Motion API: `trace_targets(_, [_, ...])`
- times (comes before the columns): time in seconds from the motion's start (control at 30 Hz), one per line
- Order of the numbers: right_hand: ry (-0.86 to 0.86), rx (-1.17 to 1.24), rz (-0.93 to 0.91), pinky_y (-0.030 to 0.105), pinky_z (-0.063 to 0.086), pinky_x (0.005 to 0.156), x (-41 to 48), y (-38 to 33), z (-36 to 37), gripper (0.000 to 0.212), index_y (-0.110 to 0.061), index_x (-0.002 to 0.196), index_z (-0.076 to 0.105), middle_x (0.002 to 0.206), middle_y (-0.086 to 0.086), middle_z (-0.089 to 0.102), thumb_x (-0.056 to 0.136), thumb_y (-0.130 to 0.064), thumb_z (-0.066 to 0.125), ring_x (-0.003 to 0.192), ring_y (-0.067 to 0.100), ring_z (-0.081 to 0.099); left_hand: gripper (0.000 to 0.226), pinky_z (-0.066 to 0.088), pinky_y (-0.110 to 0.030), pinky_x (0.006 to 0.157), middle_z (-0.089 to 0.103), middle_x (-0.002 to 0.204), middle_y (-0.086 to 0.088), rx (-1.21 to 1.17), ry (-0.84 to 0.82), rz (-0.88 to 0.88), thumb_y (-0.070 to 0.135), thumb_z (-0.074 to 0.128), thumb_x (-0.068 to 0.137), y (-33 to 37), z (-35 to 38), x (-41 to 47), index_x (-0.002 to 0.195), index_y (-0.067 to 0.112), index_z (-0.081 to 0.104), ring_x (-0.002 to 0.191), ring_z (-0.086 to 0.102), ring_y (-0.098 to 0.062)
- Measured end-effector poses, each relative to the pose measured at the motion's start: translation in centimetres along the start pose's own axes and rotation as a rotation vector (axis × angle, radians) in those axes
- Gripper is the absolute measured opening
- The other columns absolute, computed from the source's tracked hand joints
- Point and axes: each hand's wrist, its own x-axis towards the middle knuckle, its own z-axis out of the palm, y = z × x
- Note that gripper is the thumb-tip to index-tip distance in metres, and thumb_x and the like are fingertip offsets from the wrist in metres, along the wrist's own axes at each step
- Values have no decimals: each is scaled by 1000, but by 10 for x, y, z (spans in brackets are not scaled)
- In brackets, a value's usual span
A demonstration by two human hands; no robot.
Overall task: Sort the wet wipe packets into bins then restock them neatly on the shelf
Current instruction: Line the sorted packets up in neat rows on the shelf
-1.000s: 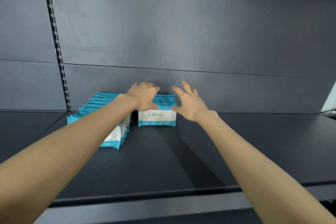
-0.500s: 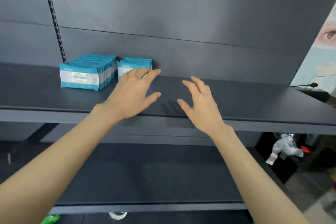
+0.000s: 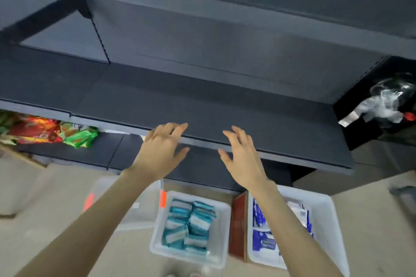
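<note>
I see both hands empty with fingers spread loose: my left hand (image 3: 161, 153) and right hand (image 3: 243, 159) hover at the front edge of the dark shelf (image 3: 247, 117), touching nothing I can make out. Teal wet wipe packets (image 3: 189, 225) sit piled in a white bin (image 3: 158, 229) on the floor at 6 o'clock. Blue packets (image 3: 262, 240) lie in a second bin (image 3: 325, 211) at 5 o'clock, and snack bags (image 3: 45, 132) are at 9 o'clock.
</note>
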Motion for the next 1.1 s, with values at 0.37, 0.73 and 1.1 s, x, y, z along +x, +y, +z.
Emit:
trace_targets(0.37, [-418, 119, 278, 35, 34, 107, -48, 118, 276, 47, -13, 140, 41, 148, 6, 35, 97, -27, 51, 135, 25, 34, 53, 35, -39, 102, 46, 137, -5, -181, -557, -429, 32, 53, 93, -46, 270, -109, 142, 18, 36, 122, 47, -26])
trace_targets(0.73, [-633, 353, 635, 33, 39, 101, -106, 223, 565, 49, -10, 137, 43, 136, 11, 47, 95, -33, 55, 124, 25, 48, 51, 43, -32, 87, 55, 128, -11, -390, -705, -914, 27, 64, 89, -109, 554, -243, 132, 9, 45, 113, 54, -25])
trace_targets(1.1, [-337, 629, 867, 39, 44, 100, -107, 273, 738, 60, -10, 129, 46, 124, 5, 57, 82, -39, 70, 116, 22, 53, 76, 37, -40, 103, 32, 133, -10, -414, -539, -1227, 39, 75, 76, -165, 724, -288, 132, 9, 33, 122, 37, -28])
